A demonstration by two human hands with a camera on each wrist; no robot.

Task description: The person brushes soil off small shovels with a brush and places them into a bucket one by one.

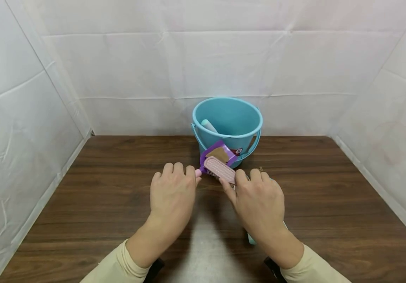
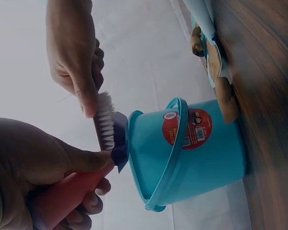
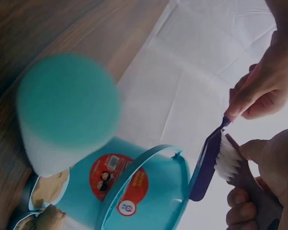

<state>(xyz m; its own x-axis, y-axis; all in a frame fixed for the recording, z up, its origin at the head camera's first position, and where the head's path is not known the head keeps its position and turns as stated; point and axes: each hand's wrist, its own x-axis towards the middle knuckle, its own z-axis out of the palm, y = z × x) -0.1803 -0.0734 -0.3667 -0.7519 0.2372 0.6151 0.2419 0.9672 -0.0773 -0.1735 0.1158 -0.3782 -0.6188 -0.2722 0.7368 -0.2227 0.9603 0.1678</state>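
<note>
My left hand [image 1: 174, 190] grips the pink handle [image 2: 69, 194] of a small toy shovel. Its purple blade [image 1: 232, 152] carries a brown patch [image 1: 218, 155] and is lifted in front of the bucket. In my right hand [image 1: 259, 198] is a pink scrub brush [image 1: 219, 169], held with its white bristles [image 3: 228, 158] turned to the blade. Bristles and blade appear to touch. Behind them stands a light blue bucket [image 2: 216, 167] with a red label, its handle hanging at the front. The brush hides part of the blade.
A white handle with a teal end [image 1: 209, 125] leans inside the bucket. Another teal-ended handle [image 3: 67, 100] lies under my right arm, partly hidden. Near the bucket's base are a light blue shovel blade with brown on it [image 2: 214, 64] and brown lumps [image 2: 225, 100]. White sheeting [image 1: 135, 67] surrounds the wooden table.
</note>
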